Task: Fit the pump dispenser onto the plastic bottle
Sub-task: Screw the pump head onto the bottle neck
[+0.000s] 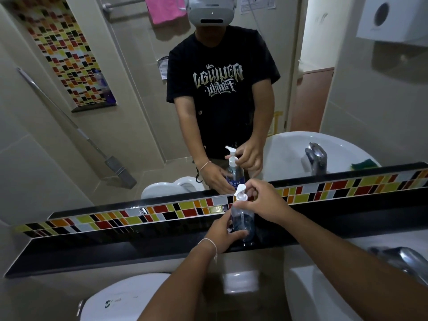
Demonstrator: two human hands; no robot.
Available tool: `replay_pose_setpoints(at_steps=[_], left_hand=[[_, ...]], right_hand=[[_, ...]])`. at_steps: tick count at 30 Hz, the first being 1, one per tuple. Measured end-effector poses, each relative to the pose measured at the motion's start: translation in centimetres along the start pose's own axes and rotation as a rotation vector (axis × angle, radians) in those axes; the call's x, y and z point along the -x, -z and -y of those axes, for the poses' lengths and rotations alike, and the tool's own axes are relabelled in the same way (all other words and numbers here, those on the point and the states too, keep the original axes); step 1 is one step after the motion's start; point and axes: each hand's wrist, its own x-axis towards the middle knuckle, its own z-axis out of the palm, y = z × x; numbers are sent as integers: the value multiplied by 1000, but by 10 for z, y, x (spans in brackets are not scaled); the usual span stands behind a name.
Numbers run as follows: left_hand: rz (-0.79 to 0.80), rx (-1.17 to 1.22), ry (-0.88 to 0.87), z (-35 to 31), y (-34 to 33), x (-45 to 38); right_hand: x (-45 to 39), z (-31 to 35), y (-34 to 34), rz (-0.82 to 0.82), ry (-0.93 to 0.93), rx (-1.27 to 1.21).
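A clear plastic bottle (pixel 243 222) stands upright on the black ledge (pixel 115 246) below the mirror. A white pump dispenser (pixel 240 193) sits on the bottle's neck, nozzle pointing left. My left hand (pixel 223 232) wraps the bottle's lower body from the left. My right hand (pixel 264 201) comes from the right, and its fingers pinch the pump's collar at the neck. The mirror above repeats the bottle, the pump and both hands.
A strip of coloured tiles (pixel 162 212) backs the ledge. A white sink (pixel 324 295) with a chrome tap (pixel 403 260) lies at the lower right. A white toilet tank (pixel 120 300) sits at the lower left. A white wall dispenser (pixel 391 19) hangs at the upper right.
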Motion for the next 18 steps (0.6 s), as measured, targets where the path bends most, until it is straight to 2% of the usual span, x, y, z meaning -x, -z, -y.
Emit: replay_pose_setpoints(at_steps=[5,9,11,14,18], left_hand=[[11,-22,15,4,8,3],[9,-12,24,6,10,5],[23,-17,28,4,10,6],[26,-24,30,3,10,5],[25,-29,29,3,11,6]], right_hand=[[-1,-1,11,239,19,-115],[1,-2,3,49,-18,-50],[3,-1,0,71,-4,-113],[3,2,4,214,32,-159],[1,4,0,60,32,-59]])
